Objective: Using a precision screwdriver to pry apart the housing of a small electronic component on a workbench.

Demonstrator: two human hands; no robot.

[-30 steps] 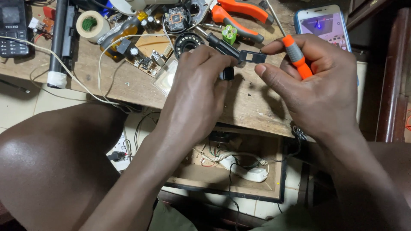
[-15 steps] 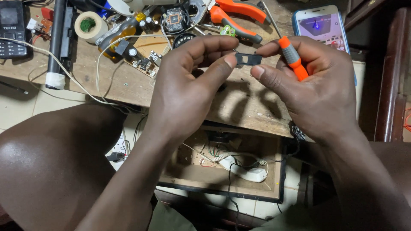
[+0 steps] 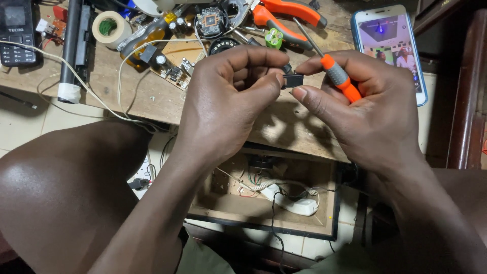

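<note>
Small black part (image 3: 292, 80): held up in the air above the wooden workbench (image 3: 152, 99), pinched from both sides, right between the two hands.
Left hand (image 3: 228, 101): fingers are curled in, thumb and fingertips pressed together on the left end of the small black part; most of that end is hidden behind the fingertips.
Right hand (image 3: 373, 109): the thumb tip is pressed against the part's right edge from below, forefinger laid over the top; the part is gripped at the very fingertips, not in the palm.
Orange-handled screwdriver (image 3: 341, 78): tucked under the right hand's fingers at the same moment, handle laid across them, thin shaft pointed up and away over the workbench toward the orange pliers (image 3: 289, 15).
Smartphone (image 3: 389, 45): laid face up on the workbench's far right, screen lit, just beyond the right hand.
Circuit board (image 3: 175, 73): seen flat on the workbench, just left of the left hand, wires trailed from it.
Tape roll (image 3: 110, 26): set near the workbench's back edge, well left of the hands.
Open wooden box (image 3: 264, 198): found below the workbench's front edge, under both wrists, cables and a white piece seen inside.
</note>
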